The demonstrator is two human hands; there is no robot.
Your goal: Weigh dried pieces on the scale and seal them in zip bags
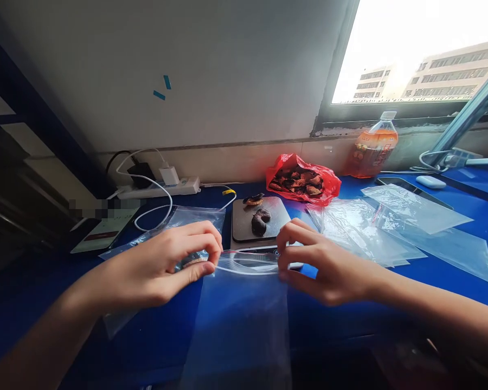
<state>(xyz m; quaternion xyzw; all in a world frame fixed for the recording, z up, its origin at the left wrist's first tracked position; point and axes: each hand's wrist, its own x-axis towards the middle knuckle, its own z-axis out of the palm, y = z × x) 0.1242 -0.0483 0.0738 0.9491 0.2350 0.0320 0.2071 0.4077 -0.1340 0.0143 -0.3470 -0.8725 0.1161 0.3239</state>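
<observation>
The left hand (162, 268) has thumb and forefinger pinched on one corner of a bag's mouth, other fingers curled; the right hand (325, 265) pinches the opposite corner, fingers bent close together; between them the clear bag (244, 325) gapes in a flat oval, its long axis running back toward the person; just beyond the mouth lies the scale (239, 225), with two dark pieces (260, 223) on it, the right hand looking the nearer; farther out sit a red bag (330, 189) of more pieces, flat bags (394, 244) to the right, and a bottle (374, 149).
</observation>
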